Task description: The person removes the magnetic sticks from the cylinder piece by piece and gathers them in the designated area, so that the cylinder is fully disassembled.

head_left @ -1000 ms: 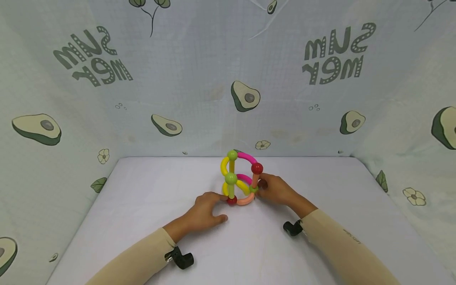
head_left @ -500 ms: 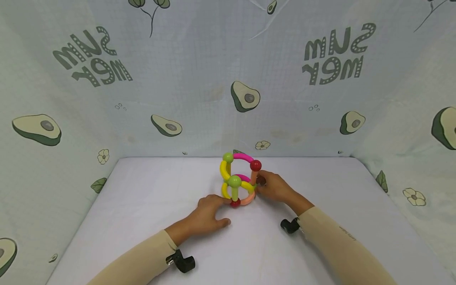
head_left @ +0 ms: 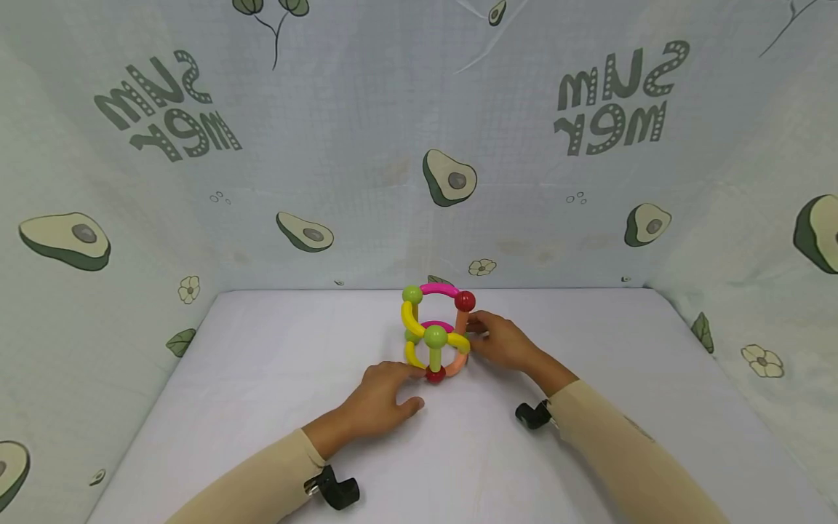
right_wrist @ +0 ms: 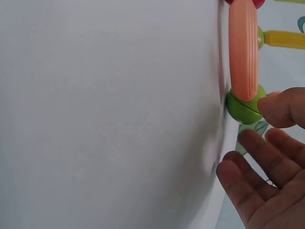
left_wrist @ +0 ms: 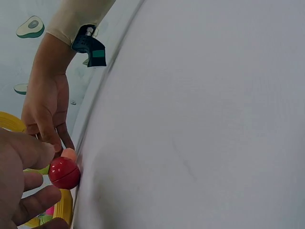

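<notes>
Loosely spread, gripping nothing, the left hand (head_left: 378, 402) and right hand (head_left: 503, 342) flank the multicoloured plastic ball-and-rod frame (head_left: 436, 336), seemingly steadying it.

"SUM mer" stands twice in mirror-reversed grey letters (head_left: 612, 98) on the pale backdrop cloth (head_left: 366, 109)

A white table (head_left: 484, 455) carries the toy (head_left: 435, 337), which stands upright on its lower ring. At the toy's front, a red ball (head_left: 435, 374) rests on the white; at its side, a green ball (right_wrist: 244, 110) does too. The table's back edge runs behind the toy, its side edges well apart from it.
</notes>
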`<state>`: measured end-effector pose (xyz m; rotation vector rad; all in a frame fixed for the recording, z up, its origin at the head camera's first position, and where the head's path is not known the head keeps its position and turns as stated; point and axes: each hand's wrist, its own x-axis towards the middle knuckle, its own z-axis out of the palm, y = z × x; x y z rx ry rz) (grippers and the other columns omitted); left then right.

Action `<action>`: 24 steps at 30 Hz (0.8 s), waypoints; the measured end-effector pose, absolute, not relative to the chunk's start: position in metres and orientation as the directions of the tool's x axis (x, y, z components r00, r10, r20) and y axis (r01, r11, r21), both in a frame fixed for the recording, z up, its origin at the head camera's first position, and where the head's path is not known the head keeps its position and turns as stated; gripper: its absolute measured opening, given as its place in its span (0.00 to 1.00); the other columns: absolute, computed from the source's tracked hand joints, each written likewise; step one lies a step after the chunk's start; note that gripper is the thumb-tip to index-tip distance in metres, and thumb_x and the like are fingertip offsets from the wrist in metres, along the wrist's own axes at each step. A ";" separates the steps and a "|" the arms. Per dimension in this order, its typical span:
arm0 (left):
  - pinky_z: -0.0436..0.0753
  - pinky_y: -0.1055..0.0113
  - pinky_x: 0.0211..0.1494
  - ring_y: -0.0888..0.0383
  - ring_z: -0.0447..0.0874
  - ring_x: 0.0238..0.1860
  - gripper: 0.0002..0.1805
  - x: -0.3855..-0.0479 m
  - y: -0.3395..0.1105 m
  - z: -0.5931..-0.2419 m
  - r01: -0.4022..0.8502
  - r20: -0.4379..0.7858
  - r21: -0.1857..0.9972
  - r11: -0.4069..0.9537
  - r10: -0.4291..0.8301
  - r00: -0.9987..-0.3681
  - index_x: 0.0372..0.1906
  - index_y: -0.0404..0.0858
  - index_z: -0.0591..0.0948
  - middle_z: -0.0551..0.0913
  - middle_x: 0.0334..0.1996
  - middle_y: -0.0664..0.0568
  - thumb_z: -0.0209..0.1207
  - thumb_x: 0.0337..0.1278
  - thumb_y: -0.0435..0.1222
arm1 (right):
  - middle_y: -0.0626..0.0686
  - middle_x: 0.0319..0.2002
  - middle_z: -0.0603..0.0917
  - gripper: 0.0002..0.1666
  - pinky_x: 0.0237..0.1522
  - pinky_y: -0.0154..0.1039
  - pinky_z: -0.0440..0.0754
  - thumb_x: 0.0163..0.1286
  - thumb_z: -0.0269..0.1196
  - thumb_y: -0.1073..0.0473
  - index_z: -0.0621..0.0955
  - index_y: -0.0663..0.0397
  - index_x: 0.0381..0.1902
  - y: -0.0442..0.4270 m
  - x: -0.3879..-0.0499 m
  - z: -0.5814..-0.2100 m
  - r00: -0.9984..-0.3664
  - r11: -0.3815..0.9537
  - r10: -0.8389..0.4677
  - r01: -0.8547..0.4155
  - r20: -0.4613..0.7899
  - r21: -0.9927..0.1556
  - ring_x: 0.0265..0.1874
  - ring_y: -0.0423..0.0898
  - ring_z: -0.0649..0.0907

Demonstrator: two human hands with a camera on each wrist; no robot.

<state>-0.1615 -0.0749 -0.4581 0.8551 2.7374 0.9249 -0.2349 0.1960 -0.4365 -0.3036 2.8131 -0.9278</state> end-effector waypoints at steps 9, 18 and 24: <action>0.81 0.56 0.58 0.60 0.80 0.51 0.20 -0.155 -0.075 -0.442 0.545 0.415 0.679 0.492 0.355 -0.838 0.57 0.41 0.74 0.81 0.52 0.53 0.68 0.64 0.32 | 0.54 0.47 0.85 0.16 0.52 0.50 0.84 0.70 0.61 0.67 0.79 0.61 0.55 0.206 -0.206 -0.421 -0.968 0.740 -0.251 -0.188 -0.005 -0.646 0.49 0.53 0.84; 0.80 0.50 0.58 0.56 0.80 0.52 0.32 -0.157 -0.061 -0.425 0.503 0.370 0.748 0.433 0.358 -0.858 0.74 0.44 0.68 0.79 0.58 0.51 0.65 0.69 0.35 | 0.55 0.54 0.84 0.20 0.56 0.53 0.82 0.72 0.63 0.67 0.76 0.58 0.60 0.201 -0.176 -0.407 -0.947 0.662 -0.280 -0.311 0.159 -0.682 0.52 0.54 0.84; 0.80 0.48 0.57 0.51 0.77 0.59 0.32 -0.161 -0.050 -0.425 0.457 0.321 0.785 0.417 0.358 -0.877 0.75 0.50 0.69 0.78 0.60 0.54 0.65 0.69 0.36 | 0.55 0.58 0.82 0.30 0.56 0.51 0.83 0.68 0.70 0.67 0.71 0.58 0.64 0.192 -0.169 -0.403 -0.898 0.644 -0.375 -0.432 0.232 -0.631 0.56 0.53 0.83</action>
